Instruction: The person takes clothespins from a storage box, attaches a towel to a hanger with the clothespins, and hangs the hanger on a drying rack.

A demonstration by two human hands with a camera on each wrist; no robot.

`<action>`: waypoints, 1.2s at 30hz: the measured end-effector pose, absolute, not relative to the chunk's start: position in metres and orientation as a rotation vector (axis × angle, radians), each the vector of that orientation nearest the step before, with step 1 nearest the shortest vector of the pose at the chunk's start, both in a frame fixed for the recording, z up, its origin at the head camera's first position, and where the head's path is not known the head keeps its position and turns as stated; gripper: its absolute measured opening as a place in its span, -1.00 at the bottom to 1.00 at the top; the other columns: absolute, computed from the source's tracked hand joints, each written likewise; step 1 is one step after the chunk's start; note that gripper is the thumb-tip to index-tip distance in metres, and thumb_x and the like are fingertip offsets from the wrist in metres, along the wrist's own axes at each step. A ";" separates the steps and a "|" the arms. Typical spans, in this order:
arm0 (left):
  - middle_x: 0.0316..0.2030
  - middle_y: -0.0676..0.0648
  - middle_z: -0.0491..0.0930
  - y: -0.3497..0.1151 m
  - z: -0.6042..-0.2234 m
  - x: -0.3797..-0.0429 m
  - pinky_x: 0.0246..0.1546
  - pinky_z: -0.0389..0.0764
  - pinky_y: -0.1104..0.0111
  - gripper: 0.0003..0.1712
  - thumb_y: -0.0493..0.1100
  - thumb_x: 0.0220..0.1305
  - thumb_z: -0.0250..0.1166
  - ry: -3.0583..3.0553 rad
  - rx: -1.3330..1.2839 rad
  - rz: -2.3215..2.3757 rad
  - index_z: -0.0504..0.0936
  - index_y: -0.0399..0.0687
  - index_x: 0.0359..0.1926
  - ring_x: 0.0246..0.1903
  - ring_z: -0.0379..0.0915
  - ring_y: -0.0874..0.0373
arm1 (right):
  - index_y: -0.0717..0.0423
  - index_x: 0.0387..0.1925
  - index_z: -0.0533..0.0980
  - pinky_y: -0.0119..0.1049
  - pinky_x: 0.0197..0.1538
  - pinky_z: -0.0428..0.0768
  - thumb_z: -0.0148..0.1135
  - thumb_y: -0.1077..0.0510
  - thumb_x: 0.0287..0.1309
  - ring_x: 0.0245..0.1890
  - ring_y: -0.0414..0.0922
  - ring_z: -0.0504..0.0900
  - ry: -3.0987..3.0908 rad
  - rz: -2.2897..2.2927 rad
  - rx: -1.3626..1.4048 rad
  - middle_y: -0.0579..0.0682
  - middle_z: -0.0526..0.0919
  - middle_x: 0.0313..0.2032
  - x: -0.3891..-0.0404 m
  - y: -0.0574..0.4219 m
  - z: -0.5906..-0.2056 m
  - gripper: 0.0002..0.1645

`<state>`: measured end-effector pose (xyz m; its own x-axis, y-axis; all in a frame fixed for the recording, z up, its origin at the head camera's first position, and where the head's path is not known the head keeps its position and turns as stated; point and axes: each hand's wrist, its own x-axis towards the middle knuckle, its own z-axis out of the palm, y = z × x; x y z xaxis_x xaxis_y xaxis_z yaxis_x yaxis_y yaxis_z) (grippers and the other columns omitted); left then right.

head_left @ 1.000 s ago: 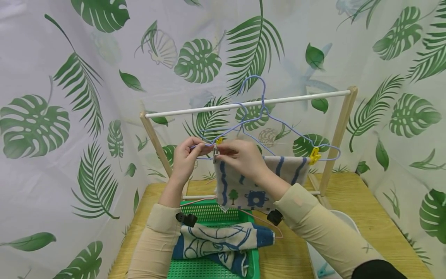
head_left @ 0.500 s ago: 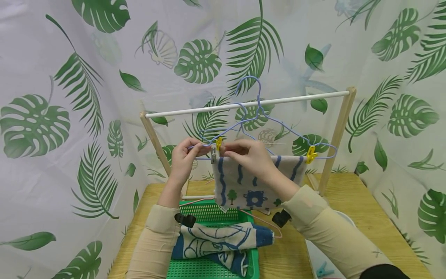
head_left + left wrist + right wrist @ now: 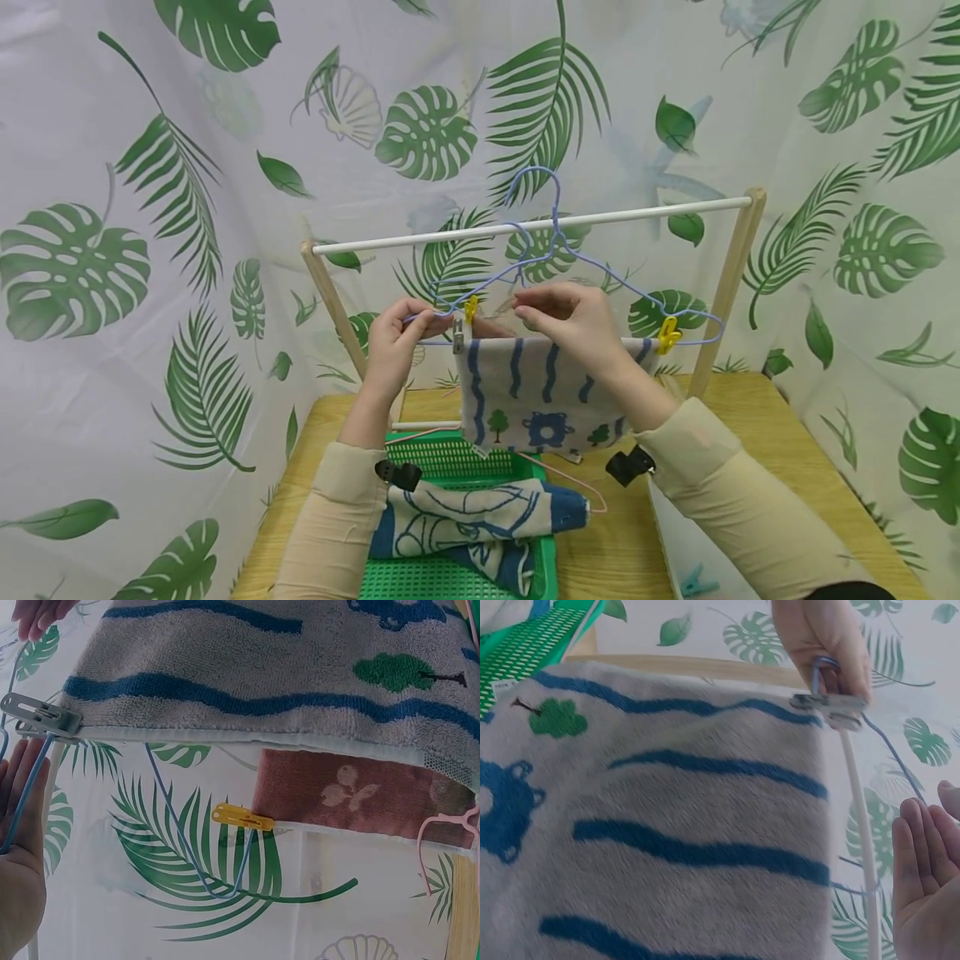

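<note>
My left hand (image 3: 395, 343) pinches the left end of a blue wire hanger (image 3: 600, 260). Beside its fingertips, a grey clothespin (image 3: 459, 333) grips the corner of a white towel (image 3: 525, 400) with blue wavy stripes, a bear and trees. A yellow clothespin (image 3: 669, 333) sits at the towel's right corner. My right hand (image 3: 573, 321) is in front of the towel's top edge, its fingers loosely bent around nothing. In the left wrist view, a brown towel (image 3: 337, 791) hangs behind from another hanger, with a yellow clothespin (image 3: 241, 817) at its corner.
A wooden rack with a white rod (image 3: 660, 214) stands on the wooden table (image 3: 600, 558). Below is a green basket (image 3: 551, 567) holding a folded blue and white cloth (image 3: 465, 517). A pink hanger (image 3: 577, 481) lies behind it. At right, a white tray holds a teal clothespin (image 3: 699, 582).
My right hand has let go of the grey clothespin and moved right. The front hanger and striped towel have shifted slightly left. My left hand keeps its grip on the hanger.
</note>
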<state>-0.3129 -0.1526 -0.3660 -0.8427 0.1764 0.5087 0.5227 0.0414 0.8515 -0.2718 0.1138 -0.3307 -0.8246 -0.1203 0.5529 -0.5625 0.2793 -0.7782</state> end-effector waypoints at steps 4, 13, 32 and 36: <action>-0.19 -0.19 0.81 -0.154 -0.367 -0.314 -0.01 0.82 0.40 -0.80 -0.34 0.61 0.15 -2.037 -0.694 -1.893 0.60 -0.48 -0.11 -0.21 0.80 0.40 | 0.40 -0.04 0.72 -0.61 -0.12 0.72 0.40 0.38 0.34 -0.24 -0.55 0.71 -2.126 1.577 0.613 0.37 0.80 -0.06 -0.269 0.124 -0.323 -0.80; -0.17 -0.21 0.83 -0.158 -0.366 -0.314 0.03 0.80 0.40 -0.82 -0.32 0.62 0.17 -2.049 -0.663 -1.905 0.61 -0.41 -0.13 -0.21 0.81 0.38 | 0.44 -0.02 0.71 -0.60 -0.06 0.73 0.39 0.38 0.35 -0.18 -0.49 0.77 -2.018 1.631 0.552 -0.34 0.83 -0.20 -0.266 0.147 -0.306 -0.78; -0.17 -0.31 0.82 -0.161 -0.364 -0.312 0.01 0.80 0.44 -0.83 -0.38 0.60 0.14 -2.063 -0.656 -1.887 0.61 -0.44 -0.13 -0.24 0.81 0.40 | 0.12 -0.03 0.78 -0.64 -0.03 0.72 0.41 0.29 0.38 -0.20 -0.43 0.82 -1.922 1.689 0.430 -0.37 0.85 -0.22 -0.271 0.206 -0.304 -0.81; -0.17 -0.34 0.80 -0.161 -0.364 -0.311 0.00 0.80 0.43 -0.83 -0.38 0.60 0.15 -2.048 -0.661 -1.898 0.61 -0.45 -0.13 -0.24 0.81 0.39 | 0.17 0.00 0.77 -0.63 -0.03 0.72 0.40 0.21 0.41 -0.21 -0.44 0.82 -1.978 1.663 0.369 -0.42 0.84 -0.23 -0.271 0.217 -0.309 -0.79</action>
